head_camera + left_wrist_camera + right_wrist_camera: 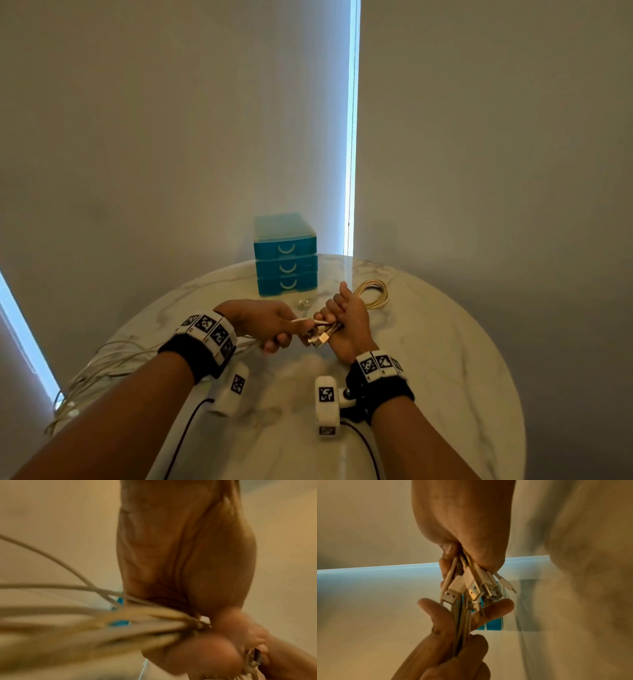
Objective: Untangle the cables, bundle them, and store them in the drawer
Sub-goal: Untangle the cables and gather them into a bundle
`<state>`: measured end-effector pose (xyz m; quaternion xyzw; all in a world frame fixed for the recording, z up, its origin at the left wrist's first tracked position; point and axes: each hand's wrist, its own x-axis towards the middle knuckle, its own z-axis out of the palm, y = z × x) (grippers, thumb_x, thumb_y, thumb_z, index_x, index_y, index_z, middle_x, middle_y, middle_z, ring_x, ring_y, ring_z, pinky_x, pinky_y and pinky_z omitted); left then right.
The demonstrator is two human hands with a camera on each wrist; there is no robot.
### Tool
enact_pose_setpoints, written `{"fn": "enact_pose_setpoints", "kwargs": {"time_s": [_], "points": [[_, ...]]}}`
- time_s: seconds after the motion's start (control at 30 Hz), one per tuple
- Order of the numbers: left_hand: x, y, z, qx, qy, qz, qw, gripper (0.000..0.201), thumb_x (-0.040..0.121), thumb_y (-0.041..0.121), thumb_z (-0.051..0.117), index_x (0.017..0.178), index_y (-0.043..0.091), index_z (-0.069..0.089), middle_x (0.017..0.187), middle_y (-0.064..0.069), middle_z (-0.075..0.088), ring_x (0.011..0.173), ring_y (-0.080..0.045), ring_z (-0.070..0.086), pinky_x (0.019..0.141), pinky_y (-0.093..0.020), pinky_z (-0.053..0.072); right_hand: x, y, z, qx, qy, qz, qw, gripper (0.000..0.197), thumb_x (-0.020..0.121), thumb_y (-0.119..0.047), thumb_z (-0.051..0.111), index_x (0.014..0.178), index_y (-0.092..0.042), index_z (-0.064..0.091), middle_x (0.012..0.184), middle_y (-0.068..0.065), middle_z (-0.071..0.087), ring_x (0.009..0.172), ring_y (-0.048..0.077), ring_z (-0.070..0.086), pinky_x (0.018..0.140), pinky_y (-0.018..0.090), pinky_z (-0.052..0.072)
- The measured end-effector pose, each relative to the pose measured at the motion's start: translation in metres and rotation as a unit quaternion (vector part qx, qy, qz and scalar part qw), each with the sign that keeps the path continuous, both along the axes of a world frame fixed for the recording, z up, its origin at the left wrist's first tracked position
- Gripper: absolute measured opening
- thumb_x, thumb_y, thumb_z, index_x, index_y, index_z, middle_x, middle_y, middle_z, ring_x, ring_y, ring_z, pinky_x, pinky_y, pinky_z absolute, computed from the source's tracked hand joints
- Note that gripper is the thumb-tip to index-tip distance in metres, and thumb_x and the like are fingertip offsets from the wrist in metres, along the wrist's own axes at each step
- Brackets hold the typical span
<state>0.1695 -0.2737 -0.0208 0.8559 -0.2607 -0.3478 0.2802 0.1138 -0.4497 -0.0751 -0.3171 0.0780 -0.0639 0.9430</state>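
Both hands meet at table centre, gathering one bunch of white cables (322,330). Right hand (347,323) fists around the plug ends; USB connectors (449,595) stick out below its fingers, flat metal shells with white plastic collars. Left hand (265,320) curls round the same strands just at 9 o'clock of the right, thumb and fingers closed on them. Bundle's long axis runs 9-to-3; loose tails (102,363) trail from the left hand toward 8 o'clock and over the table (462,359) edge. A coiled cable (373,294), already looped, lies at 1 o'clock of the right hand. Drawer unit (286,255), teal translucent plastic, three stacked drawers, all shut, stands at 12 o'clock, a little nearer the left hand. Cables thin, smooth, floppy; the tabletop is round, glossy marble. Likely next: coil the slack.
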Motion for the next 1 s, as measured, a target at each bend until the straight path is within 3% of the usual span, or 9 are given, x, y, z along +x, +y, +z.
{"fn": "enact_pose_setpoints", "kwargs": {"time_s": [0.07, 0.17, 0.3, 0.43, 0.6, 0.73, 0.8, 0.9, 1.0], "points": [[0.005, -0.003, 0.0, 0.004, -0.051, 0.022, 0.998, 0.061, 0.103, 0.063, 0.05, 0.119, 0.01, 0.075, 0.068, 0.005, 0.055, 0.054, -0.009, 0.045, 0.052, -0.021, 0.04, 0.001, -0.002, -0.001, 0.008, -0.025, -0.005, 1.0, 0.059, 0.113, -0.044, 0.049, 0.061, -0.02, 0.032, 0.046, -0.001, 0.026, 0.042, 0.014, 0.031, 0.06, 0.033, 0.051], [0.012, -0.01, -0.004, 0.028, -0.197, 0.042, 0.979, 0.072, 0.1, 0.076, 0.041, 0.115, 0.014, 0.075, 0.09, 0.002, 0.066, 0.071, -0.01, 0.054, 0.061, -0.022, 0.045, 0.005, -0.003, -0.005, 0.002, -0.061, -0.006, 0.998, 0.06, 0.111, -0.05, 0.049, 0.062, -0.02, 0.032, 0.047, 0.0, 0.027, 0.044, 0.015, 0.029, 0.083, 0.041, 0.06], [0.022, -0.016, -0.01, -0.018, -0.255, 0.094, 0.962, 0.059, 0.095, 0.067, 0.063, 0.109, 0.011, 0.072, 0.104, -0.007, 0.071, 0.088, -0.014, 0.06, 0.074, -0.028, 0.047, 0.01, 0.002, -0.01, -0.048, -0.061, -0.014, 0.997, 0.06, 0.106, -0.048, 0.062, 0.059, -0.02, 0.035, 0.048, 0.001, 0.027, 0.045, 0.015, 0.029, 0.066, 0.037, 0.047], [0.02, -0.03, -0.021, -0.026, -0.3, 0.094, 0.949, 0.048, 0.09, 0.065, 0.072, 0.108, 0.021, 0.065, 0.105, 0.0, 0.07, 0.097, -0.017, 0.065, 0.086, -0.036, 0.055, 0.011, -0.002, -0.008, -0.057, -0.005, -0.067, 0.996, 0.064, 0.096, -0.04, 0.078, 0.054, -0.021, 0.034, 0.047, 0.001, 0.025, 0.045, 0.018, 0.03, 0.059, 0.036, 0.047], [0.009, -0.035, -0.029, -0.054, -0.195, 0.085, 0.976, 0.052, 0.103, 0.067, 0.052, 0.098, 0.018, 0.071, 0.084, -0.002, 0.067, 0.065, -0.014, 0.056, 0.059, -0.025, 0.047, -0.001, -0.015, 0.006, -0.041, 0.093, -0.203, 0.974, 0.054, 0.094, -0.04, 0.082, 0.063, -0.02, 0.042, 0.05, -0.003, 0.03, 0.039, 0.015, 0.035, 0.044, 0.027, 0.037], [0.007, -0.029, -0.025, -0.009, -0.193, 0.075, 0.978, 0.067, 0.104, 0.072, 0.037, 0.085, 0.017, 0.07, 0.074, 0.0, 0.062, 0.063, -0.015, 0.054, 0.063, -0.027, 0.047, 0.004, -0.031, 0.014, -0.16, 0.193, -0.256, 0.934, 0.048, 0.09, -0.052, 0.081, 0.095, -0.01, 0.058, 0.066, 0.006, 0.059, 0.048, 0.02, 0.056, 0.046, 0.029, 0.047], [0.008, -0.032, -0.025, 0.026, -0.222, 0.073, 0.972, 0.068, 0.104, 0.074, 0.035, 0.082, 0.018, 0.069, 0.076, -0.001, 0.064, 0.067, -0.016, 0.057, 0.068, -0.029, 0.05, 0.007, -0.031, 0.015, -0.225, 0.194, -0.275, 0.914, 0.049, 0.093, -0.054, 0.078, 0.096, -0.008, 0.06, 0.08, 0.011, 0.067, 0.059, 0.025, 0.068, 0.049, 0.031, 0.052], [0.012, -0.03, -0.024, 0.115, -0.371, 0.097, 0.916, 0.07, 0.103, 0.076, 0.034, 0.084, 0.022, 0.075, 0.085, -0.001, 0.069, 0.081, -0.019, 0.064, 0.079, -0.036, 0.052, 0.011, -0.027, 0.012, -0.338, 0.172, -0.269, 0.886, 0.057, 0.092, -0.063, 0.074, 0.086, -0.006, 0.065, 0.075, 0.012, 0.069, 0.068, 0.031, 0.075, 0.054, 0.035, 0.057], [0.017, -0.023, -0.026, 0.142, -0.488, 0.139, 0.85, 0.073, 0.101, 0.077, 0.034, 0.077, 0.022, 0.075, 0.076, 0.001, 0.066, 0.075, -0.019, 0.064, 0.075, -0.034, 0.052, 0.009, -0.022, 0.016, -0.435, 0.15, -0.247, 0.853, 0.069, 0.085, -0.078, 0.071, 0.061, -0.014, 0.055, 0.058, 0.007, 0.063, 0.068, 0.034, 0.076, 0.071, 0.048, 0.065]]}}
